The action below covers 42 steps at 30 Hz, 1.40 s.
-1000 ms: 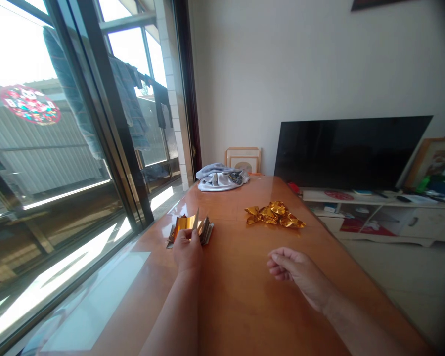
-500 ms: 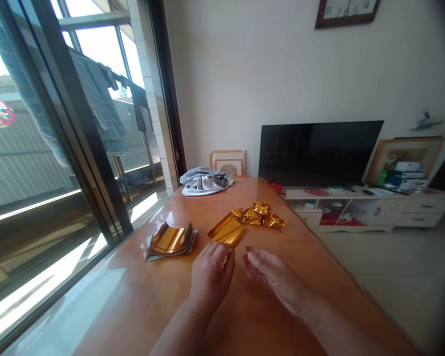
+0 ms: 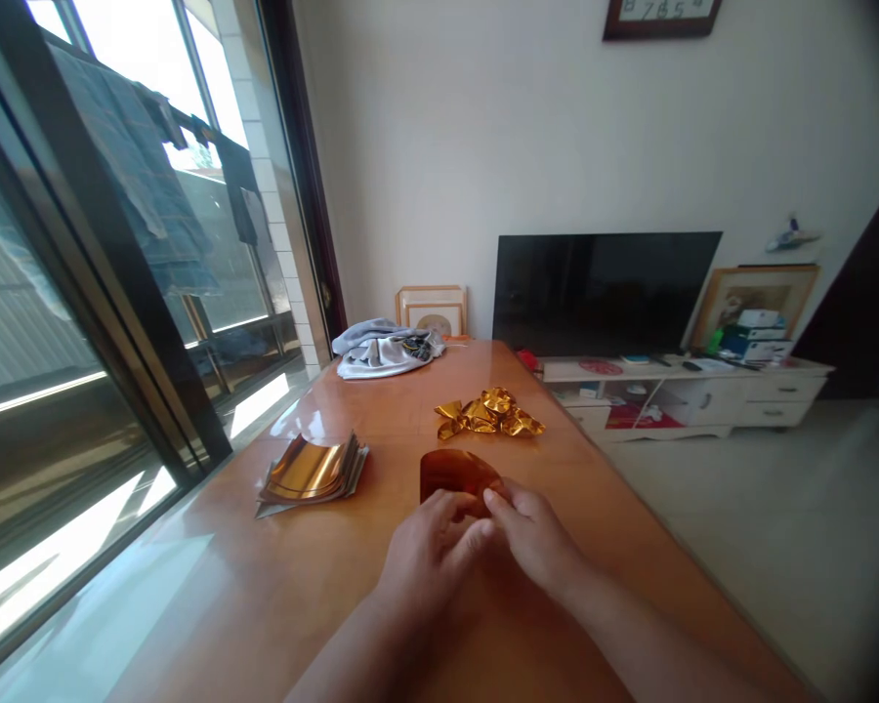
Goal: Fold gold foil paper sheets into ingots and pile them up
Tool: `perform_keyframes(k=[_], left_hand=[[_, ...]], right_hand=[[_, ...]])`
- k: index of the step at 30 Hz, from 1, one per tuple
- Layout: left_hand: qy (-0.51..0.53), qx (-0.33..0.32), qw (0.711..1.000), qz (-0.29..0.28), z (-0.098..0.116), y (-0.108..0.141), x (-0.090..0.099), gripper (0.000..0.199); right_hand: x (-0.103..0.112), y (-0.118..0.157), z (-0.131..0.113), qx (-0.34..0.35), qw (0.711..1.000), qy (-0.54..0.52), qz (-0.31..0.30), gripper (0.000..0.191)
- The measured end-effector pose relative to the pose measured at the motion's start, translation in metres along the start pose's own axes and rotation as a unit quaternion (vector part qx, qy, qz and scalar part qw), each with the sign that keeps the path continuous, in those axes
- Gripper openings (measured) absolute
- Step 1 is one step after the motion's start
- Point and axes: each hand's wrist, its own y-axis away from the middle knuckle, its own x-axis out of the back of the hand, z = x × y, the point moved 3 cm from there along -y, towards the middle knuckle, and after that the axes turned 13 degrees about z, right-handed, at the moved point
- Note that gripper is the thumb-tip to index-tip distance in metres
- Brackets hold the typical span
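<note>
A gold foil paper sheet (image 3: 450, 471), curved upward, stands between my two hands over the table. My right hand (image 3: 538, 539) pinches its right edge between thumb and fingers. My left hand (image 3: 436, 552) is curled at the near edge with its fingers closed on the sheet; the fingertips are partly hidden. Beyond the sheet lie several crumpled, folded gold foil pieces (image 3: 492, 414) in a small heap. To the left of my hands rests a stack of gold foil sheets (image 3: 312, 469), their edges bent up.
The glossy wooden table (image 3: 381, 415) bears a bundle of grey cloth (image 3: 385, 350) at its far end. A glass sliding door (image 3: 146, 322) runs along the left. A television (image 3: 605, 295) and a low white cabinet (image 3: 725, 400) stand beyond the right side.
My right hand has moved in and taken hold of the sheet's right edge. The sheet, flat before, is now curved up and nearer me. The view has turned slightly right.
</note>
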Motion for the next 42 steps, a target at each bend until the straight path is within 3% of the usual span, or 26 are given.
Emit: perform_keyframes(k=[2, 5, 8, 10, 14, 19, 23, 26, 28, 30, 34, 42], left_hand=[[0.090, 0.104, 0.989, 0.057, -0.009, -0.003, 0.002, 0.042], [0.218, 0.236, 0.942, 0.098, -0.019, -0.008, 0.005, 0.058], [0.292, 0.300, 0.903, 0.096, -0.030, -0.012, 0.008, 0.061], [0.279, 0.317, 0.900, 0.112, -0.041, -0.013, 0.010, 0.070], [0.235, 0.285, 0.928, 0.057, -0.056, -0.015, 0.006, 0.074], [0.162, 0.199, 0.966, 0.001, -0.055, -0.019, 0.002, 0.066], [0.110, 0.137, 0.984, 0.007, -0.054, -0.024, 0.006, 0.059], [-0.007, 0.055, 0.998, 0.042, -0.044, -0.025, 0.014, 0.048], [-0.080, -0.005, 0.996, 0.034, -0.031, -0.023, 0.020, 0.036], [-0.081, -0.013, 0.996, -0.043, -0.016, -0.018, 0.021, 0.023], [-0.135, -0.029, 0.975, -0.173, 0.002, -0.006, 0.019, 0.024], [-0.212, -0.082, 0.957, -0.183, -0.017, -0.002, 0.008, 0.022]], right_hand=[[0.004, 0.002, -0.008, 0.102, 0.988, 0.112, -0.006, 0.040], [0.003, 0.009, -0.018, 0.224, 0.924, 0.305, -0.056, 0.058], [-0.005, 0.020, -0.025, 0.284, 0.848, 0.426, -0.139, 0.063], [-0.011, 0.027, -0.029, 0.289, 0.819, 0.463, -0.179, 0.057], [-0.019, 0.037, -0.035, 0.269, 0.794, 0.498, -0.221, 0.045], [-0.020, 0.039, -0.035, 0.242, 0.769, 0.551, -0.214, 0.037], [-0.019, 0.036, -0.033, 0.210, 0.753, 0.593, -0.192, 0.028], [-0.017, 0.033, -0.033, 0.194, 0.750, 0.607, -0.178, 0.026], [-0.016, 0.032, -0.032, 0.195, 0.756, 0.602, -0.171, 0.025], [-0.013, 0.030, -0.030, 0.197, 0.765, 0.591, -0.163, 0.026], [-0.008, 0.024, -0.023, 0.194, 0.779, 0.577, -0.152, 0.024], [-0.006, 0.020, -0.020, 0.203, 0.789, 0.556, -0.163, 0.023]])
